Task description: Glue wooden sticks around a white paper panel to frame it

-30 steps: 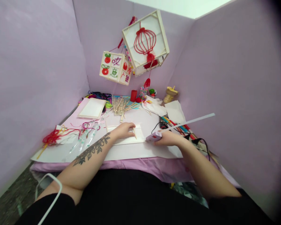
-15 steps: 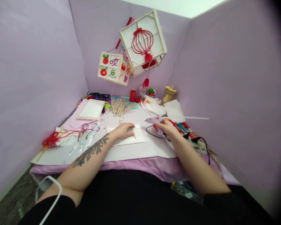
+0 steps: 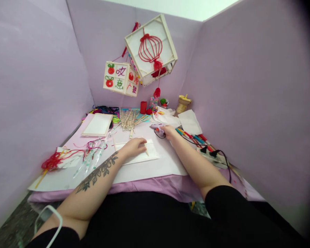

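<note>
My left hand (image 3: 136, 146) rests over a white panel (image 3: 151, 153) edged with thin wooden sticks, near the table's front. Its fingers are closed on a short wooden stick (image 3: 146, 150), which slants across the panel. Farther right and a little higher, my right hand (image 3: 168, 131) grips a pale purple glue gun (image 3: 158, 128), its nozzle pointing left. A dark cord loops below the gun. The grip is partly covered by my fingers.
A second framed white panel (image 3: 97, 125) lies at left, beside bundled sticks (image 3: 128, 119). Red yarn (image 3: 52, 161) is heaped far left. A power strip (image 3: 213, 156) and coloured pens (image 3: 198, 139) lie right. Two decorated box lanterns (image 3: 151, 50) hang above.
My right hand has carried the glue gun leftward and slightly away from me, closer to the panel. My left hand keeps its place on the stick. The view has shifted slightly.
</note>
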Tool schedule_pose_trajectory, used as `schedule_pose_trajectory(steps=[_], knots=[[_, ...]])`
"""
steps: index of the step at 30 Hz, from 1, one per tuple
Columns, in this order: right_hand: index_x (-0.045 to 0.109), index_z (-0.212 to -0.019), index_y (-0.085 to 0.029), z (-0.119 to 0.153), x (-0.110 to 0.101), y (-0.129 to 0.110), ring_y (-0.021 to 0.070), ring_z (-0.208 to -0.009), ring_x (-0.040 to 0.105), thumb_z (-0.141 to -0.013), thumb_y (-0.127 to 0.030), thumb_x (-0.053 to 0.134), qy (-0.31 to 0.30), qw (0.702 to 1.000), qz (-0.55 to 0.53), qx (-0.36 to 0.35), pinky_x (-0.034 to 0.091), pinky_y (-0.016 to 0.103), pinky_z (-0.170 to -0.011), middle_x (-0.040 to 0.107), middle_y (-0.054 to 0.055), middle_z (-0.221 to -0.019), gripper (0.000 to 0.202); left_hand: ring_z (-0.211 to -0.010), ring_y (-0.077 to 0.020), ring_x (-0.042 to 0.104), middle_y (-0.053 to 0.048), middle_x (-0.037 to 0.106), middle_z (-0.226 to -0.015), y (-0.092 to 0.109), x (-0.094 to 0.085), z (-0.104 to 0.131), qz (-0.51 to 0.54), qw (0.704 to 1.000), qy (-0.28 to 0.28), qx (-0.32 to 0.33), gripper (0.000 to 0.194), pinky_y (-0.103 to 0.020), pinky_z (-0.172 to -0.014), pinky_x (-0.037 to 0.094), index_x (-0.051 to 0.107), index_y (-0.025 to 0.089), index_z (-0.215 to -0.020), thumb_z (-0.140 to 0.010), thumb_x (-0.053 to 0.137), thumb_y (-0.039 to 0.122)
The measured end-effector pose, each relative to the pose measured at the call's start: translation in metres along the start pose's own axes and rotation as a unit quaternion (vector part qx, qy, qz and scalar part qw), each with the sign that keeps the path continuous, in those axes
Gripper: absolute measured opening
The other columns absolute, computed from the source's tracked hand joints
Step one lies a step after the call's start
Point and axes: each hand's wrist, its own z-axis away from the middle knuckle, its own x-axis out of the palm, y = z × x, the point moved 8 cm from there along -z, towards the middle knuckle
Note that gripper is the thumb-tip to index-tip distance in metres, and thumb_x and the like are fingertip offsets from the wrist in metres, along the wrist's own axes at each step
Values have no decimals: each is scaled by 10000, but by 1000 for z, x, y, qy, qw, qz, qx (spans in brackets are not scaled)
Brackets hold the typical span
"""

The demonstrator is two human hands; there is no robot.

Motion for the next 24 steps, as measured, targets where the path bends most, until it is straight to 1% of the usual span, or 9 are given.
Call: schedule_pose_trajectory(steps=[4, 6, 8, 10, 13, 15, 18, 20, 24], knots=[[581, -1051, -156, 20, -21, -9, 228, -1063, 568, -708, -209, 631, 66, 991, 82, -78, 477, 324, -858, 630, 98, -1138, 351, -908, -186, 628, -49, 687, -982, 0, -2, -1, 72, 997, 30, -21, 279, -288, -816, 470, 648, 175, -1025, -788, 568, 297], [576, -1090, -179, 35, -26, -11, 235, -1155, 507, -701, -257, 634, 65, 982, 117, -130, 426, 341, -945, 592, 86, -1226, 401, -821, -163, 622, -40, 680, -900, 3, -2, -5, 133, 990, 33, -30, 267, -263, -739, 478, 649, 171, -993, -778, 573, 310], [594, -1048, -188, 49, -25, -14, 223, -1123, 520, -723, -291, 603, 39, 967, 174, -184, 402, 352, -968, 610, 75, -1190, 341, -745, -145, 607, -39, 666, -838, 7, -3, -10, 206, 977, 36, -48, 262, -246, -672, 477, 640, 151, -959, -764, 586, 318], [614, -946, -180, 58, -22, -15, 212, -1002, 568, -740, -295, 564, 13, 951, 220, -216, 419, 348, -922, 652, 73, -1052, 242, -693, -132, 592, -37, 646, -788, 11, -8, -15, 268, 959, 52, -80, 252, -234, -623, 472, 624, 136, -921, -749, 603, 320], [620, -807, -170, 65, -22, -17, 190, -811, 589, -736, -297, 550, -7, 950, 227, -214, 448, 311, -789, 659, 51, -830, 162, -634, -121, 566, -16, 604, -709, 22, -14, -23, 283, 951, 48, -114, 213, -220, -566, 461, 607, 139, -861, -722, 620, 300], [632, -780, -163, 72, -16, -19, 173, -741, 578, -730, -304, 556, -52, 948, 232, -214, 441, 285, -722, 649, 38, -764, 168, -605, -118, 550, -4, 584, -679, 32, -7, -26, 254, 960, -19, -119, 177, -212, -527, 447, 612, 147, -825, -698, 616, 271], [674, -787, -147, 89, 6, -12, 152, -680, 562, -704, -301, 584, -217, 913, 290, -185, 419, 253, -649, 651, 28, -727, 196, -573, -113, 529, 12, 560, -652, 37, 8, -25, 222, 961, -103, -127, 164, -199, -485, 423, 621, 154, -808, -670, 592, 236], [699, -796, -142, 102, 15, -3, 140, -655, 553, -680, -288, 605, -301, 874, 346, -163, 404, 236, -617, 652, 19, -708, 209, -540, -99, 501, 27, 532, -627, 31, 12, -24, 228, 959, -95, -141, 173, -192, -470, 404, 614, 153, -818, -668, 568, 226], [716, -822, -139, 111, 14, -2, 124, -650, 545, -683, -270, 599, -318, 844, 401, -160, 393, 218, -611, 660, 12, -719, 224, -480, -74, 448, 40, 504, -602, 17, 20, -23, 257, 951, -64, -159, 181, -183, -445, 349, 600, 142, -824, -671, 527, 206]])
